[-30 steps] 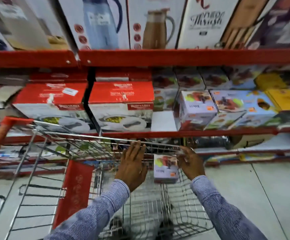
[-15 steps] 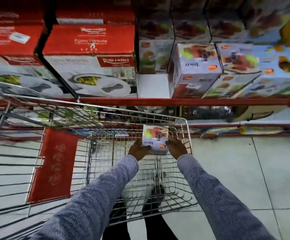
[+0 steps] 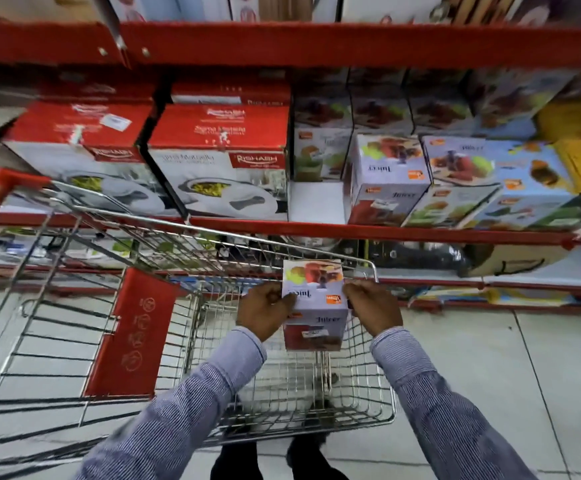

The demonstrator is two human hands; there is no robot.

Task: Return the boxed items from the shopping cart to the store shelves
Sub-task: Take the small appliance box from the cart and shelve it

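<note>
Above cart [image 3: 382, 375]: one box [image 3: 313, 303], two hands.

A shop aisle: red metal shelves [image 3: 351, 43] stacked with boxed kitchenware [image 3: 219, 168], wire shopping cart [image 3: 372, 375] alongside.

Small white juicer box [image 3: 314, 303] with fruit picture on top face and "Juicer" lettering upside down, dark red lower front panel with a white sticker. Held upright between left hand [image 3: 264, 310] and right hand [image 3: 374, 308], one on each side, above the wire shopping cart [image 3: 292, 386] near its far right corner. Basket beneath appears bare. Red store shelves [image 3: 351, 233] just beyond the cart, carrying matching juicer boxes [image 3: 388, 178] beside a white gap [image 3: 315, 201] on the middle tier.
</note>
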